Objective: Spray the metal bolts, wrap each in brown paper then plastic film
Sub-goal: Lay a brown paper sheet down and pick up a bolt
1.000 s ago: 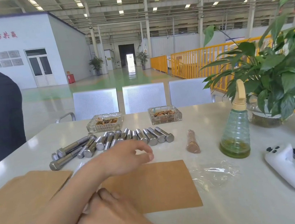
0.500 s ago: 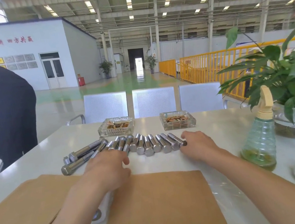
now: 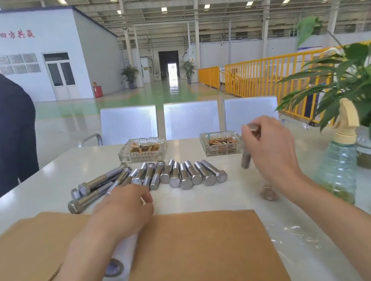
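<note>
The right hand is raised above the bench, its fingers curled round one metal bolt; the bolt's bright head shows at the fingertips and its darker shank hangs down below the palm, clear of the bench top. Just left of that hand, a row of bolts lies side by side on the bench, hex heads toward the person, and farther left a few longer threaded bolts lie at an angle. The left hand rests at the near edge of that row with its fingers loosely bent; it lies over the far end of a white roll of plastic film, whether it grips the roll I cannot tell. Between the two forearms lies a sheet of brown paper, flat on the bench. A larger stack of brown paper lies outside the left forearm. Beneath the right wrist sits a small paper-wrapped bundle, and a crumpled piece of clear film lies under the right forearm. Outside the right hand stands a green spray bottle beside a potted plant. Beyond both hands sit two glass ashtrays.
</note>
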`<move>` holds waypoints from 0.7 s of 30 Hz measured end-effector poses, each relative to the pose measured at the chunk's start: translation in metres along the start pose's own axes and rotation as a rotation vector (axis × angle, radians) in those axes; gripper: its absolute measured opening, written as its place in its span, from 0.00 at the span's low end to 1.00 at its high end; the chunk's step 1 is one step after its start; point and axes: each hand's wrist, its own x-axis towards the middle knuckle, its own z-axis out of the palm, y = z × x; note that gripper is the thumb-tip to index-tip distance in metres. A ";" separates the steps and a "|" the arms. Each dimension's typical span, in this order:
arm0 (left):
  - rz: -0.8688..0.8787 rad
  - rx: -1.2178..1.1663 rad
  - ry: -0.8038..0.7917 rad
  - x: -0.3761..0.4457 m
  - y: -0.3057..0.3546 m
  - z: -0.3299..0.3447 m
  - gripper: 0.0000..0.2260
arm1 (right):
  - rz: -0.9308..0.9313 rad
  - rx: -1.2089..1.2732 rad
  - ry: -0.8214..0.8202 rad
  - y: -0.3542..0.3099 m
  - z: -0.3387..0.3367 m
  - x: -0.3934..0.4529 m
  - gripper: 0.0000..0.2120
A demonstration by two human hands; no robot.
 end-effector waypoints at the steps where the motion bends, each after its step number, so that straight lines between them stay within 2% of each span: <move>1: 0.003 -0.020 0.014 0.000 -0.001 0.000 0.04 | 0.018 0.084 0.062 -0.003 -0.006 0.000 0.12; 3: 0.004 -0.026 0.021 0.001 -0.002 -0.001 0.03 | 0.223 0.508 0.133 -0.012 -0.015 -0.002 0.12; 5: -0.006 -0.010 0.007 0.000 -0.004 -0.002 0.04 | 0.517 0.991 0.120 -0.020 -0.020 -0.002 0.12; 6: -0.014 -0.005 0.002 -0.001 -0.005 -0.003 0.04 | 0.616 1.132 0.109 -0.023 -0.021 -0.002 0.11; 8: -0.027 0.000 0.004 -0.001 -0.006 -0.002 0.04 | 0.745 1.286 0.062 -0.030 -0.021 -0.004 0.08; 10: -0.037 -0.004 0.005 -0.001 -0.006 -0.001 0.05 | 0.803 1.234 -0.093 -0.038 -0.022 -0.013 0.05; 12: -0.038 -0.007 0.001 -0.001 -0.005 0.000 0.05 | 0.604 0.881 -0.411 -0.043 -0.022 -0.030 0.04; 14: -0.034 -0.010 0.000 -0.001 -0.005 0.001 0.05 | 0.215 0.372 -0.780 -0.052 -0.021 -0.052 0.03; 16: -0.031 -0.015 -0.001 -0.001 -0.005 0.001 0.05 | -0.153 0.034 -1.009 -0.065 -0.018 -0.073 0.05; 18: -0.029 -0.023 0.000 -0.001 -0.006 0.001 0.06 | -0.362 -0.052 -1.094 -0.076 -0.011 -0.091 0.10; 21: -0.025 -0.025 0.012 -0.002 -0.007 0.001 0.05 | -0.456 -0.042 -1.021 -0.085 -0.003 -0.109 0.11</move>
